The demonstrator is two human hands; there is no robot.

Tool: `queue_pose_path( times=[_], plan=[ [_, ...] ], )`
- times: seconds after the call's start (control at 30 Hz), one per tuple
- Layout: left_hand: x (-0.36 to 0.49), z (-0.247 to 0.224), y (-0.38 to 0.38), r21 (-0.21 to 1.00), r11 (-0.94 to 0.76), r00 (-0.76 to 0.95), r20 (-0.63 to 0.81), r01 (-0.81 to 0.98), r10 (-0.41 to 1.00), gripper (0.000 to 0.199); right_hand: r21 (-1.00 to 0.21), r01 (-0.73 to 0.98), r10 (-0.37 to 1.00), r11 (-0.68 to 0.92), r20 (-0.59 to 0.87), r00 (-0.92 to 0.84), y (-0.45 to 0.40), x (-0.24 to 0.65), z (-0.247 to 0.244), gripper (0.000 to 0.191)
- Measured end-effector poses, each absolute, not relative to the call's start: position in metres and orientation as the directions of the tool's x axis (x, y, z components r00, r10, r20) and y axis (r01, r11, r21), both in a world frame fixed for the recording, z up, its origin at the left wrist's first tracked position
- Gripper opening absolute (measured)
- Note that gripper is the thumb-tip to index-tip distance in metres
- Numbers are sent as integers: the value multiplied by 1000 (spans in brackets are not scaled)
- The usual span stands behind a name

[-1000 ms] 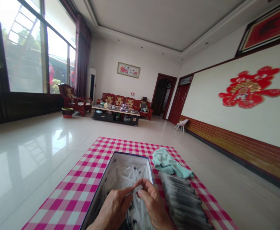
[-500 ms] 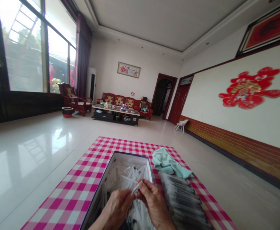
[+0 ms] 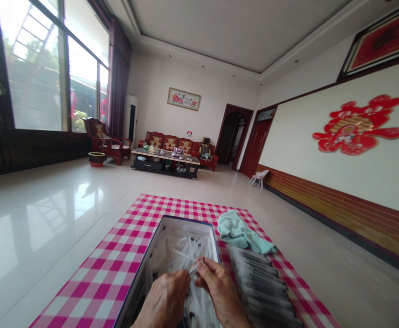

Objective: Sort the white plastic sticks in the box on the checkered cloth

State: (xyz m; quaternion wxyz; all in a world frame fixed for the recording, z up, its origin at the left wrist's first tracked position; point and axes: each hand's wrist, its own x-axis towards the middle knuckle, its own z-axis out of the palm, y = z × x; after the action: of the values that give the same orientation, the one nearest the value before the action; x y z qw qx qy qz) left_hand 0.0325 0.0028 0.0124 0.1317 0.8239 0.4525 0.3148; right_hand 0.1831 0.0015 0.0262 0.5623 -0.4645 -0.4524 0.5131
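Note:
Over the box, both my hands meet at a thin whitish pen part (image 3: 193,269). My left hand (image 3: 169,291) pinches its lower left end, the fingertips partly hidden behind the knuckles. Thumb and forefinger of my right hand (image 3: 218,284) close on its upper right end. Below them, a white box (image 3: 158,239) with a dark blue rim holds many loose translucent pen barrels (image 3: 185,248) and some small black pieces. Right of my right hand lies a row of pens (image 3: 262,282) with dark and clear bodies, side by side and somewhat blurred.
A pink-and-white checked tablecloth (image 3: 98,282) covers the table under the box. Behind the pens lies a crumpled mint-green cloth (image 3: 238,230). Farther off, across the tiled floor, stand a low coffee table (image 3: 165,159), a red wooden sofa and a small chair (image 3: 260,176).
Both hands stay over the box, gripping the same pen part. My left hand has turned slightly and less of the part shows between the fingers.

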Motion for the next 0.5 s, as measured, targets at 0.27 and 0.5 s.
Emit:
queue_pose_path(
  times=[0.27,0.5],
  plan=[
    [34,12,3,460,-567,372,449,683,812,26,-973,-229,998,26,10,69,2,181,23,32],
    [32,19,4,645,-561,338,448,519,827,29,-936,-351,995,-9,28,-100,-2,178,28,34]
  ],
)
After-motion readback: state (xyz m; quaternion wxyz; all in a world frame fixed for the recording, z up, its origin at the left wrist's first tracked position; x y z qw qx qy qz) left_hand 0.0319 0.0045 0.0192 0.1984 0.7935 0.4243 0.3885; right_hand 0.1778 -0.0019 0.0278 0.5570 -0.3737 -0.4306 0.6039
